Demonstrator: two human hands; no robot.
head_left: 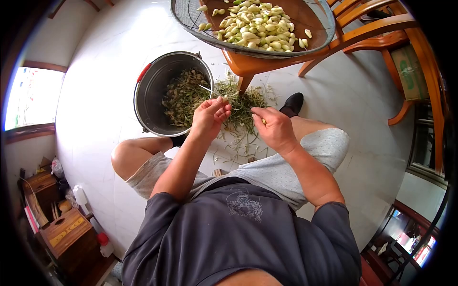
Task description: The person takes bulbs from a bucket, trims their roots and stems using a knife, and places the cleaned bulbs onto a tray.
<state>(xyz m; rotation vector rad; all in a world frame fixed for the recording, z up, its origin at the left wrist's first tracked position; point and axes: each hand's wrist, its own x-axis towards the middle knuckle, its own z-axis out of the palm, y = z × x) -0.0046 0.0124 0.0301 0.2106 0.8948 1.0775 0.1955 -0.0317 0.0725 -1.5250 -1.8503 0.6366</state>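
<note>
My left hand [211,114] is closed in a pinch above the rim of the metal bucket [141,102]. Between its fingertips is a small pale bulb with a thin white stalk [206,89] pointing up and left. My right hand [274,125] is a short way to the right, its fingers curled closed. A bit of yellow-green shows at its fingers, but what it grips is mostly hidden. In the bucket lie bulbs with withered green stalks [183,93]. Cut stalks and roots [241,107] are heaped on the floor below my hands.
A round mesh sieve [188,14] holding many trimmed pale bulbs [257,26] rests on a wooden chair [248,64] ahead. My legs flank the heap, with a black shoe [293,102] at right. A wooden cabinet [67,231] stands at lower left.
</note>
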